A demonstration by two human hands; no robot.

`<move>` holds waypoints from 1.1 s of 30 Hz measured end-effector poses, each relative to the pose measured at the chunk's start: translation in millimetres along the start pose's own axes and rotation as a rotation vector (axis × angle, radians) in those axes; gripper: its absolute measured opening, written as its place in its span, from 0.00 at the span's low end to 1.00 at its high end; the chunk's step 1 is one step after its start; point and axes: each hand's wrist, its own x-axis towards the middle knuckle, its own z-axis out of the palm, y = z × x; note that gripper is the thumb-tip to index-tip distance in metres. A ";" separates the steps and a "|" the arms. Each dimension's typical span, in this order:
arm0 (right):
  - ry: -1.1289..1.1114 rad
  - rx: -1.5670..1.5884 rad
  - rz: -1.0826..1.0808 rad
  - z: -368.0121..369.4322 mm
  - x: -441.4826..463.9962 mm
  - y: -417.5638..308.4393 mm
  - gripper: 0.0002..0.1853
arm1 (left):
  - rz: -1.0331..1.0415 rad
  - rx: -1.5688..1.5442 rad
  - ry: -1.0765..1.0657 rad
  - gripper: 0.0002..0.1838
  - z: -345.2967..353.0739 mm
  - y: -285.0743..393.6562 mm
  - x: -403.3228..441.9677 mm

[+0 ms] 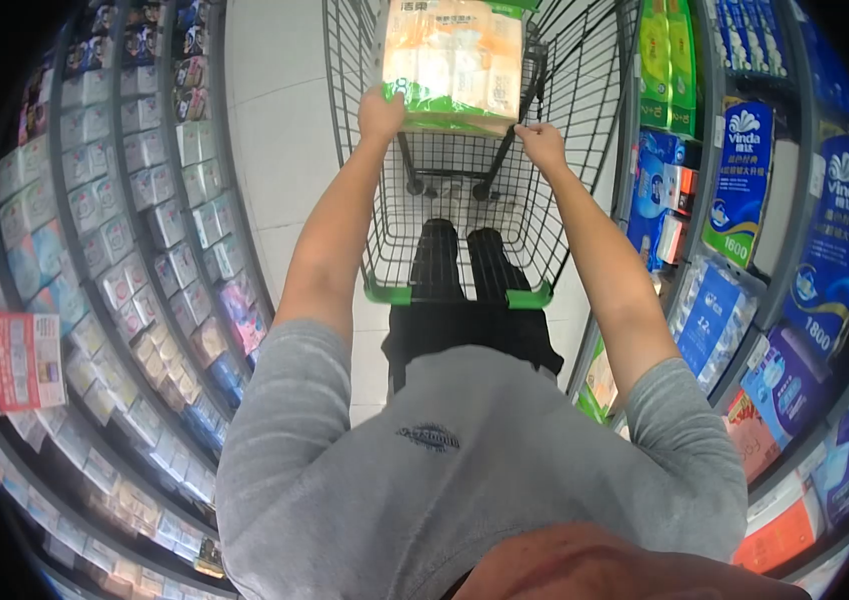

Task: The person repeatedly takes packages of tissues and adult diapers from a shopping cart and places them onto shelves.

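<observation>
A plastic-wrapped pack of tissues (pixel 455 60), pale orange with green edging, is over the far part of a wire shopping cart (pixel 585 150). My left hand (pixel 382 113) grips the pack at its near left corner, thumb on the front. My right hand (pixel 542 146) is closed at the near right corner, with its fingertips pinching the edge of the wrapping. Both arms stretch forward over the basket. The green cart handle (pixel 390 294) is close to my body, and my legs show through the wires below.
Shelves of small tissue packs (pixel 150 190) line the left side. On the right, shelves hold large blue Vinda packs (pixel 740 180) and green packs (pixel 667 65) close to the cart. A red and white sign (pixel 20 360) sticks out at the left. Pale tiled floor (pixel 275 120) runs between.
</observation>
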 end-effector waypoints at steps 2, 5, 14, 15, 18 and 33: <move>0.147 -0.042 0.016 18.5 31.2 1.0 0.35 | 0.016 -0.036 0.131 0.24 15.5 -3.7 22.1; 0.162 0.063 0.082 24.6 55.1 -25.5 0.45 | -0.131 -0.139 0.102 0.25 35.4 -10.1 50.0; -0.127 0.638 0.060 39.0 86.1 -43.8 0.30 | -0.351 -0.081 -0.061 0.27 78.9 -61.9 95.9; -0.132 0.680 0.078 39.0 87.1 -41.2 0.30 | -0.323 -0.077 -0.061 0.26 74.1 -56.7 90.1; -0.180 0.774 0.119 37.9 87.1 -27.7 0.30 | -0.274 -0.171 -0.102 0.24 62.4 -43.0 66.2; -0.130 0.378 0.149 -94.1 -129.6 -101.1 0.36 | -0.537 -1.085 -0.386 0.26 -35.0 -0.9 -152.4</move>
